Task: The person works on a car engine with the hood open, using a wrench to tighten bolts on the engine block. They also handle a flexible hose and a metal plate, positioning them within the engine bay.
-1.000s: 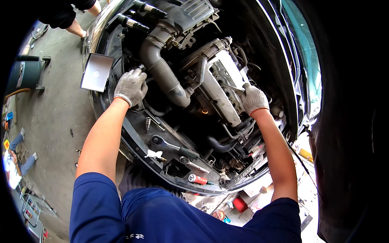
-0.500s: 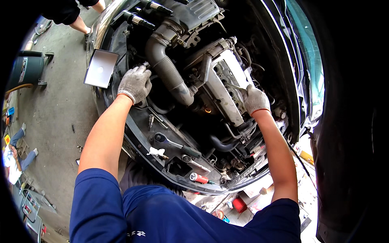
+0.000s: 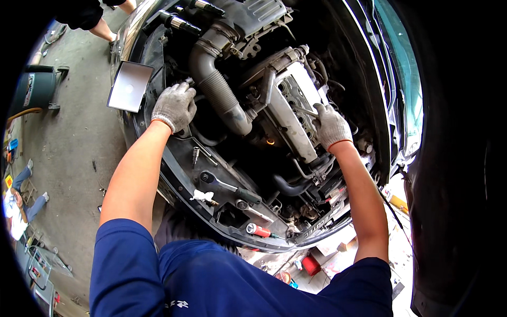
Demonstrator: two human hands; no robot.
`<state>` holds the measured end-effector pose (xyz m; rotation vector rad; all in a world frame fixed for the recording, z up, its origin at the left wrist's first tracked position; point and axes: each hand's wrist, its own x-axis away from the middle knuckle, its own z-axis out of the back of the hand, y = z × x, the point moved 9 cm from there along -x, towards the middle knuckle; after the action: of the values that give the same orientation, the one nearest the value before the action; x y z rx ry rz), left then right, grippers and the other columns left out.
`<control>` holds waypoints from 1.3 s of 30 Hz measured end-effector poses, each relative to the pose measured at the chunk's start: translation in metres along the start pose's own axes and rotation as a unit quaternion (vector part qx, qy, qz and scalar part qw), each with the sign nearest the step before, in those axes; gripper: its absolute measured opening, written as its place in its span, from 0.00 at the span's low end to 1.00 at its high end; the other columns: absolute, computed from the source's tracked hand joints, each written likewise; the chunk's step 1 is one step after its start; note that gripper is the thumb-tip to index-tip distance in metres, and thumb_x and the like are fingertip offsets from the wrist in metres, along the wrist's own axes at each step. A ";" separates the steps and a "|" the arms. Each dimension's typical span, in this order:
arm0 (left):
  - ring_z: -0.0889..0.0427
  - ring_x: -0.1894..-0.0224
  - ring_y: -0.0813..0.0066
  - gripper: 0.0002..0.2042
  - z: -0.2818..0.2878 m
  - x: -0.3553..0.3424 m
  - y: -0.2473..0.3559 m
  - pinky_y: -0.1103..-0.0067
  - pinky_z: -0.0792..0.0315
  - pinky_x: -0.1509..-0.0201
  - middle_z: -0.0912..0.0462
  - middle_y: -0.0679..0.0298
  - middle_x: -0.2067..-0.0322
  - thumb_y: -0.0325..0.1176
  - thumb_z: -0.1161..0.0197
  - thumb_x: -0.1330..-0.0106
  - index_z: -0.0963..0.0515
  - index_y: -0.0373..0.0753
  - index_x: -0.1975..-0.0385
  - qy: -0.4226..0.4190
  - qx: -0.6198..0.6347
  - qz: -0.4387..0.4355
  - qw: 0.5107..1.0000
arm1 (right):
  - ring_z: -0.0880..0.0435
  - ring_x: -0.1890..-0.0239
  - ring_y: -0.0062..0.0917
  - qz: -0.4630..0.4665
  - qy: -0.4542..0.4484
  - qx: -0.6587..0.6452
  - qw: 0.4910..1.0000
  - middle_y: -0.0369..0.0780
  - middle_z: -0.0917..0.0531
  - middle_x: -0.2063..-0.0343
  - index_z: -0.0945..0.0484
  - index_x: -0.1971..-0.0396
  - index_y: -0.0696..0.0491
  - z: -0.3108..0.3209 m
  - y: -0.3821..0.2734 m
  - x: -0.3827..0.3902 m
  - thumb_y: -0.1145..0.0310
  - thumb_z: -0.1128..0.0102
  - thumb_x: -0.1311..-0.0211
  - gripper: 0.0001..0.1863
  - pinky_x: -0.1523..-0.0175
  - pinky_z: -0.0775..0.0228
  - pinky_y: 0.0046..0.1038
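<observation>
My right hand (image 3: 331, 127), in a grey knit glove, is closed on a slim metal rod (image 3: 305, 110). The rod reaches over the opened top of the engine (image 3: 296, 98); its kind is hard to make out. My gloved left hand (image 3: 174, 107) leans on the car's front panel beside a ribbed grey air hose (image 3: 219, 92). Its fingers lie forward over the panel, with the tips partly hidden. On the panel nearer me are a socket (image 3: 196, 156), a ratchet with a dark handle (image 3: 232, 187), a second ratchet (image 3: 254, 212), and a red flashlight (image 3: 258, 230).
A shallow silver tray (image 3: 130, 87) sits on the front edge by my left hand. Ignition coils (image 3: 182, 24) lie farther off. White crumpled tissue (image 3: 201, 195) is near the ratchet. A dark green bin (image 3: 39, 87) and other people stand on the floor at left.
The rod and my right hand have shifted slightly, staying over the engine top. My left hand stays on the panel. The whole view has moved a little.
</observation>
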<state>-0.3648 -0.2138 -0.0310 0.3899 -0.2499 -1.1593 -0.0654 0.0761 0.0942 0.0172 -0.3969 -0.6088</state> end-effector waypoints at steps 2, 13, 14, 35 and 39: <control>0.14 0.43 0.50 0.11 -0.003 0.000 0.001 0.59 0.21 0.35 0.13 0.52 0.47 0.34 0.33 0.31 0.14 0.39 0.54 -0.004 0.007 0.002 1.000 | 0.08 0.53 0.58 0.044 0.009 0.029 0.999 0.56 0.09 0.56 0.18 0.50 0.57 -0.009 0.001 -0.001 0.54 0.36 0.20 0.19 0.47 0.16 0.55; 0.14 0.44 0.51 0.10 -0.003 0.003 0.000 0.59 0.21 0.36 0.13 0.52 0.47 0.33 0.33 0.32 0.14 0.39 0.54 -0.001 0.001 0.000 1.000 | 0.09 0.49 0.54 -0.070 -0.066 0.022 0.995 0.56 0.10 0.53 0.17 0.45 0.56 -0.004 0.002 -0.011 0.58 0.35 0.20 0.17 0.44 0.17 0.54; 0.14 0.44 0.51 0.10 -0.004 0.004 -0.002 0.59 0.21 0.36 0.13 0.52 0.47 0.33 0.33 0.32 0.14 0.39 0.54 -0.002 0.001 0.003 1.000 | 0.09 0.48 0.53 -0.136 -0.119 0.033 0.983 0.56 0.10 0.50 0.17 0.44 0.56 -0.006 0.004 -0.012 0.59 0.34 0.21 0.17 0.43 0.17 0.53; 0.15 0.48 0.48 0.08 0.001 0.005 0.000 0.57 0.21 0.40 0.15 0.51 0.53 0.31 0.33 0.32 0.15 0.38 0.56 0.052 0.014 -0.029 0.998 | 0.08 0.56 0.57 -0.030 -0.003 -0.008 0.999 0.56 0.09 0.62 0.16 0.53 0.57 0.003 0.005 -0.011 0.55 0.36 0.18 0.18 0.49 0.16 0.55; 0.15 0.47 0.48 0.09 0.001 0.005 0.001 0.57 0.21 0.39 0.15 0.51 0.53 0.31 0.33 0.32 0.15 0.38 0.56 0.047 0.010 -0.022 0.999 | 0.09 0.53 0.56 -0.060 -0.059 0.036 0.996 0.56 0.09 0.58 0.17 0.48 0.56 -0.008 0.011 -0.013 0.56 0.36 0.19 0.17 0.47 0.16 0.54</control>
<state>-0.3624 -0.2184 -0.0298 0.4677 -0.1719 -1.1800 -0.0660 0.0913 0.0840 0.0737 -0.5355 -0.7161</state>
